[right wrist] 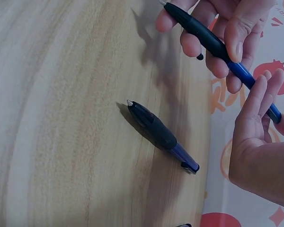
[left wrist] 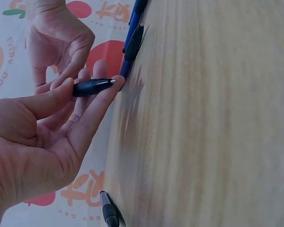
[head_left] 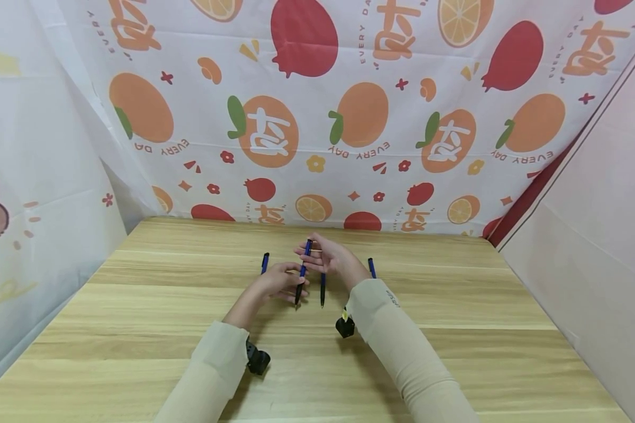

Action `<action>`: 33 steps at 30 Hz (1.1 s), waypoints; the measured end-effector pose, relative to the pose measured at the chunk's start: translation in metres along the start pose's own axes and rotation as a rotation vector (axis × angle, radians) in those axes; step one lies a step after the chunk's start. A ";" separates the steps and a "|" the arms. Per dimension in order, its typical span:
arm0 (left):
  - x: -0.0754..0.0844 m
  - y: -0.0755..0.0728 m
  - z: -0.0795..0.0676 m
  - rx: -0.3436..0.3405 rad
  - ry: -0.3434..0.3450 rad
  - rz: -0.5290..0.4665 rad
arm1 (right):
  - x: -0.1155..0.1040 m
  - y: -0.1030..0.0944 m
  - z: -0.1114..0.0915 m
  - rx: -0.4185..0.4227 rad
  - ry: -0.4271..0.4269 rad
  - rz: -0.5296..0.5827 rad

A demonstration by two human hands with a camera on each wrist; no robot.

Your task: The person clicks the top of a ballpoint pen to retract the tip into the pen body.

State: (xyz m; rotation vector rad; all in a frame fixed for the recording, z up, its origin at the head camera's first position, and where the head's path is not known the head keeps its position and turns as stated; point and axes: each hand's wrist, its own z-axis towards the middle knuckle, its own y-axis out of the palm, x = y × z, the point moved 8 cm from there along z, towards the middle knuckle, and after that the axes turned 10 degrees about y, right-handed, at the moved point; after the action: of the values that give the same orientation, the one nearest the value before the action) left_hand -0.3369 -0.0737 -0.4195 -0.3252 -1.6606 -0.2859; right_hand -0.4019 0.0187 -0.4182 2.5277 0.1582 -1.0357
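Note:
A blue pen with a black grip (head_left: 302, 272) is held up off the table between both hands, its tip slanting down toward the near side. My left hand (head_left: 279, 281) pinches it around the grip, thumb on one side and fingers on the other, as the right wrist view shows. At the pen's blue far end, my right hand (right wrist: 258, 156) holds it between thumb and fingers. A second pen of the same kind (right wrist: 154, 130) lies on the wood just below the right hand. Another pen (head_left: 265, 262) lies beyond the left hand, partly hidden by it.
A further blue pen (head_left: 371, 267) lies right of the right forearm, partly covered by it. The wooden table (head_left: 481, 329) meets a fruit-printed cloth (head_left: 317, 170) at its back edge. Black wrist cameras (head_left: 257, 359) hang under the sleeves.

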 end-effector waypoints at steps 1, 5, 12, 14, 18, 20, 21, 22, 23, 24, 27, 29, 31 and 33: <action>0.000 0.000 0.000 -0.003 0.000 -0.001 | 0.000 0.000 0.000 -0.001 0.003 -0.002; 0.001 0.001 -0.001 -0.009 -0.004 -0.006 | 0.000 0.000 0.001 -0.007 0.011 -0.010; 0.001 0.000 -0.003 -0.012 -0.003 -0.013 | 0.000 0.001 0.003 -0.013 0.013 -0.020; 0.001 0.000 -0.003 -0.013 0.000 -0.013 | 0.000 0.001 0.003 -0.013 0.011 -0.023; 0.001 0.000 -0.003 -0.019 0.001 -0.014 | 0.001 0.002 0.002 -0.012 0.014 -0.021; 0.001 0.000 -0.003 -0.022 0.002 -0.019 | 0.002 0.002 0.003 -0.010 0.017 -0.022; 0.002 0.000 -0.004 -0.024 0.004 -0.020 | 0.003 0.002 0.003 -0.009 0.020 -0.020; 0.002 0.001 -0.004 -0.024 0.006 -0.022 | 0.003 0.003 0.004 -0.008 0.020 -0.018; 0.002 0.001 -0.004 -0.023 0.008 -0.025 | 0.004 0.003 0.004 -0.009 0.017 -0.018; 0.002 0.001 -0.004 -0.020 0.009 -0.029 | 0.004 0.004 0.004 -0.010 0.015 -0.014; 0.003 0.001 -0.005 -0.026 0.016 -0.030 | 0.005 0.005 0.006 -0.011 0.007 0.000; 0.003 0.000 -0.006 -0.026 0.017 -0.031 | 0.006 0.006 0.007 -0.005 0.000 0.006; 0.003 0.001 -0.006 -0.029 0.020 -0.025 | 0.008 0.006 0.008 0.010 -0.007 0.005; 0.004 0.000 -0.007 -0.025 0.019 -0.022 | 0.009 0.006 0.008 0.026 -0.014 0.005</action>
State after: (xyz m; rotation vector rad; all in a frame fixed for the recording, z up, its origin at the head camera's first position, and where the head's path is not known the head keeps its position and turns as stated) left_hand -0.3308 -0.0758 -0.4150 -0.3229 -1.6435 -0.3256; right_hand -0.3990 0.0100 -0.4275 2.5427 0.1352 -1.0599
